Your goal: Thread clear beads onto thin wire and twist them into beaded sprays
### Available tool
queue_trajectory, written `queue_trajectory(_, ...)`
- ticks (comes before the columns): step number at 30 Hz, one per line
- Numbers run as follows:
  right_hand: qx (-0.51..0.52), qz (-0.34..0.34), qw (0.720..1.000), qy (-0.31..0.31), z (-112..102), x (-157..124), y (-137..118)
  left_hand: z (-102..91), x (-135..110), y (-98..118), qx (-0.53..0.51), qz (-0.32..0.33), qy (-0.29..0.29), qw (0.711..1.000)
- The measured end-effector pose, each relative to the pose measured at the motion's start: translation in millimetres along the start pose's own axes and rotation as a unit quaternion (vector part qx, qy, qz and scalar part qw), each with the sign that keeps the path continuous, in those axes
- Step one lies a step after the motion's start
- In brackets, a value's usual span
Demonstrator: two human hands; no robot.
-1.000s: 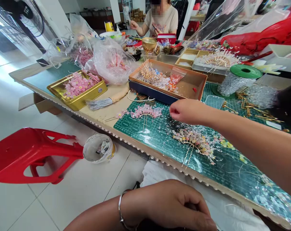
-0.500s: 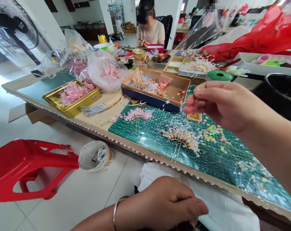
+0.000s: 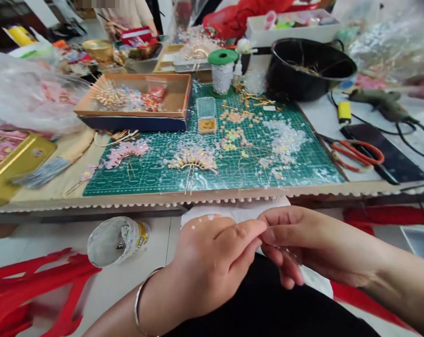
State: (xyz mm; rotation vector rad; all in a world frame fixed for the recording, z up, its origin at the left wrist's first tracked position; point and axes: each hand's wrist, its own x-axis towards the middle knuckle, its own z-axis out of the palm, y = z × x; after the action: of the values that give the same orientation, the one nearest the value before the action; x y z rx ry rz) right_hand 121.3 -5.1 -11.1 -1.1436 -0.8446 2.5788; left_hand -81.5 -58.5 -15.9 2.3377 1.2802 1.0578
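Note:
Above my lap, my left hand [image 3: 219, 262] and my right hand [image 3: 299, 238] meet at the fingertips. Both are closed in a pinch. Something thin and shiny shows faintly under the right fingers, too small to name; what the left fingers hold is hidden. Ahead on the green cutting mat [image 3: 156, 180] lies a comb-shaped hair ornament [image 3: 193, 161] with clear, pink and yellow beads and two gold prongs. A pink beaded ornament [image 3: 126, 153] lies to its left. Loose yellow and peach beads [image 3: 235, 138] and a pile of clear beads [image 3: 285, 140] are scattered right of it.
An orange-rimmed box [image 3: 135, 122] and a spool [image 3: 222, 77] stand behind the mat. Further right are a black pot [image 3: 306, 75], orange-handled scissors [image 3: 359, 154], a phone [image 3: 391, 154] and a glue gun [image 3: 382, 100]. A white bucket [image 3: 110, 243] stands on the floor.
My view has swung right and down. My right hand has come from above the table to meet my left hand over my lap.

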Motion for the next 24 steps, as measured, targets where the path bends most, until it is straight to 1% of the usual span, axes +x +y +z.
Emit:
queue_trajectory(2, 0.035, -0.011, 0.999, 0.004, -10, -11, 12, 10.1, 1, 5, -0.010, -0.001, -0.026, 1.000)
queue_trajectory(5, 0.084, -0.045, 0.995, 0.020, -22, -24, 28, 20.4, 2, 16, -0.015, 0.016, -0.018, 1.000)
queue_trajectory(7, 0.109, -0.066, 0.992, 0.027, -28, -29, 35, 26.7, 2, 22, 0.011, 0.035, -0.013, 0.999)
queue_trajectory(10, 0.132, -0.085, 0.987, 0.026, -34, -33, 43, 36.4, 5, 28, 0.056, 0.048, -0.049, 0.996)
queue_trajectory(13, 0.148, -0.088, 0.985, 0.023, -38, -34, 46, 43.9, 9, 30, 0.095, 0.058, -0.061, 0.992)
queue_trajectory(17, 0.163, -0.078, 0.983, 0.019, -44, -39, 48, 46.9, 16, 32, 0.095, 0.080, -0.055, 0.991)
queue_trajectory(22, 0.171, -0.069, 0.982, 0.031, -56, -49, 52, 42.4, 22, 30, 0.109, 0.052, -0.040, 0.992)
queue_trajectory(24, 0.171, -0.067, 0.982, 0.036, -61, -52, 54, 40.3, 24, 28, 0.117, 0.055, -0.038, 0.991)
